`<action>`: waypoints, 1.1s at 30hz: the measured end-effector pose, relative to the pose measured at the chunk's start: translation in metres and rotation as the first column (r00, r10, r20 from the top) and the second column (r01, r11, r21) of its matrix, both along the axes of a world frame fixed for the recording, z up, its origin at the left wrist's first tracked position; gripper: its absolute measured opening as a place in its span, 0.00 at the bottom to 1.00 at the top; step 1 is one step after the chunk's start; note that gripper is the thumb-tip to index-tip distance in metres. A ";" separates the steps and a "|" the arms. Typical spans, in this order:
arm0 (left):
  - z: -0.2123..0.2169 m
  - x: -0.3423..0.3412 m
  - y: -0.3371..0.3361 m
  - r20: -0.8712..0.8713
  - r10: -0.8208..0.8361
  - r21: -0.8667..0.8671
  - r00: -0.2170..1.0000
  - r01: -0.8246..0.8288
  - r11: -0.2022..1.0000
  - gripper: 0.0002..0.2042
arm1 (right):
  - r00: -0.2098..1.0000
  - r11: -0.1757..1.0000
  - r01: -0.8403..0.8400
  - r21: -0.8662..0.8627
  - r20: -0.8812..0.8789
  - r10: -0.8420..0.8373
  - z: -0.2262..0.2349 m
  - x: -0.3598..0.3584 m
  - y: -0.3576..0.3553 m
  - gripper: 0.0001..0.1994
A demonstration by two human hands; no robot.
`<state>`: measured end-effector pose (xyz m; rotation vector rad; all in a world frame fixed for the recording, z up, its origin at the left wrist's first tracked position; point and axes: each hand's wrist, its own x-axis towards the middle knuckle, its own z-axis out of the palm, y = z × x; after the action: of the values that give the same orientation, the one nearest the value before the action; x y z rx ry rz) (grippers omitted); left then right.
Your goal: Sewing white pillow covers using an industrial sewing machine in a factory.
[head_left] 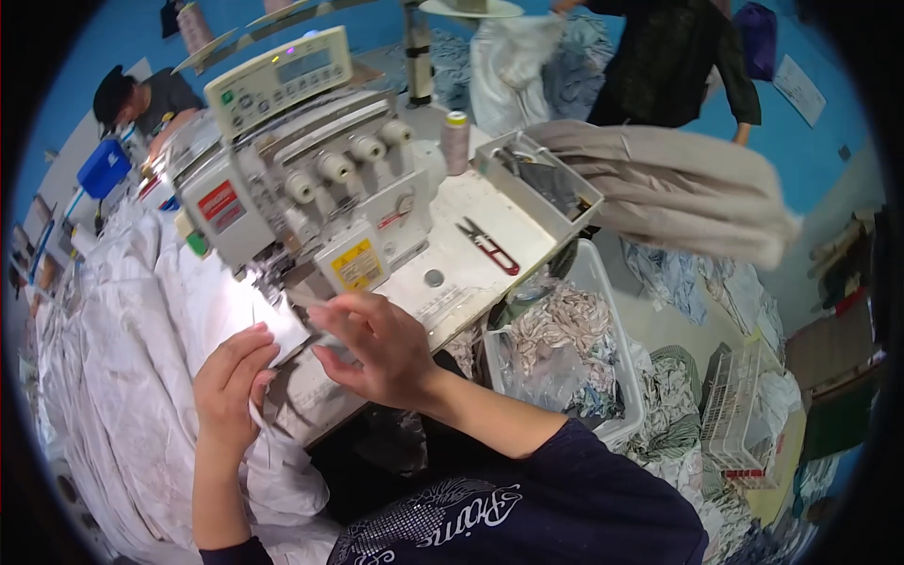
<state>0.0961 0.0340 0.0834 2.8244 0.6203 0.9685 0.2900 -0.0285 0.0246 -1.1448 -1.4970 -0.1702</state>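
A white overlock sewing machine (311,188) stands in front of me, its lamp lighting the stitching area. White cloth (141,377) runs from that area down the left side and over the table's near edge. My left hand (231,381) is closed on the cloth's edge just in front of the needle area, and a fold hangs below its fingers. To its right, my right hand (377,344) is raised beside the machine's front. Its thumb and fingers are apart, with nothing seen between them.
Red-handled thread snips (490,247) lie on the machine table. Behind them are a thread cone (456,146) and an open grey box (551,179), with beige cloth (678,179) beyond. A white bin of scraps (626,424) stands at right. Other people (669,66) work farther off.
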 end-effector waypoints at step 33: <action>0.004 -0.010 0.027 -0.016 -0.042 -0.147 0.999 0.039 0.988 0.08 | 0.965 0.998 -0.038 -0.052 0.257 0.050 0.012 -0.033 0.006 0.13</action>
<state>0.0858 0.0608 0.0878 2.7095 0.6073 0.8526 0.2568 -0.0222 0.0369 -1.1584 -1.7638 -0.2634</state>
